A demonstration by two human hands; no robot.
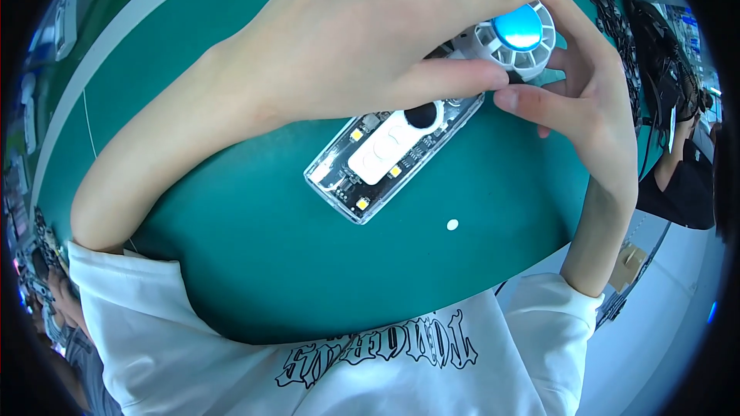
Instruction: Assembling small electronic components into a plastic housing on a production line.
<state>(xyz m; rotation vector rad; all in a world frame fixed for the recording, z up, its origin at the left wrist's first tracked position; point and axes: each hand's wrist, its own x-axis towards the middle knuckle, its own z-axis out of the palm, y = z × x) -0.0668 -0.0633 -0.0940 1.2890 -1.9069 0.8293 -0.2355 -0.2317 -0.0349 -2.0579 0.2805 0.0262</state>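
While a white shirt (370, 385) fills the near edge, a small white disc (452, 225) lies on the green table (478, 270). Farther on, a clear-cased device (378, 156) slants over the table, its ribbed white head (518, 29) at the far right end. The left hand (362, 27) pinches that head between thumb and forefinger; the right hand (593, 100) curls around its right side, how firmly I cannot tell. Beyond, black parts (605, 11) lie heaped.

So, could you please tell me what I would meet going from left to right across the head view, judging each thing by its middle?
Thin pale line → clear rectangular casing → small white oval → round white head with blue centre → right hand → black bundle.
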